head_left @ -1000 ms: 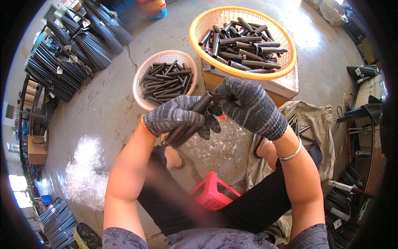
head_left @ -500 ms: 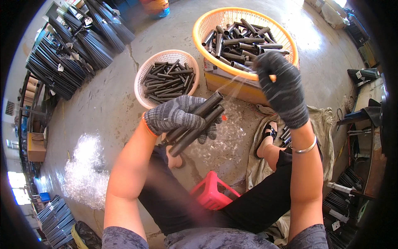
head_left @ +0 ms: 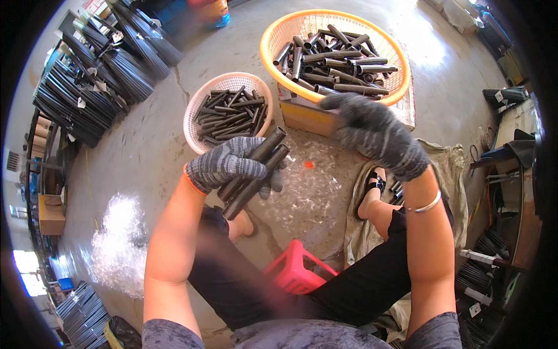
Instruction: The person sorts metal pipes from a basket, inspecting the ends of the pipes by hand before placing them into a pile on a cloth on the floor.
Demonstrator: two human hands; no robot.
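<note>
My left hand (head_left: 224,166), in a grey knitted glove with an orange cuff, is closed around two short dark tubes (head_left: 256,183). They lie side by side, tilted, with their open ends up and to the right. To the right, my gloved right hand (head_left: 381,134) is raised in front of the box, somewhat smeared by motion. Its fingers look stretched apart, and I see nothing in them. Beyond it, a large orange-rimmed basket (head_left: 269,68) holds many similar dark tubes (head_left: 343,61). A smaller pinkish-white basket (head_left: 192,119) on the floor holds thinner dark tubes (head_left: 232,113).
The large basket rests on a cardboard box (head_left: 308,118). Clear plastic scraps (head_left: 308,192) litter the floor, with a shiny heap (head_left: 119,247) at left. A red stool (head_left: 296,270) stands between my legs, near a beige cloth (head_left: 360,232). Bundled rods (head_left: 75,99) stand at far left.
My right hand has come down and its curled fingers have spread. The clear strip that ran from the tubes toward it no longer shows. My left hand has shifted left with the tubes.
</note>
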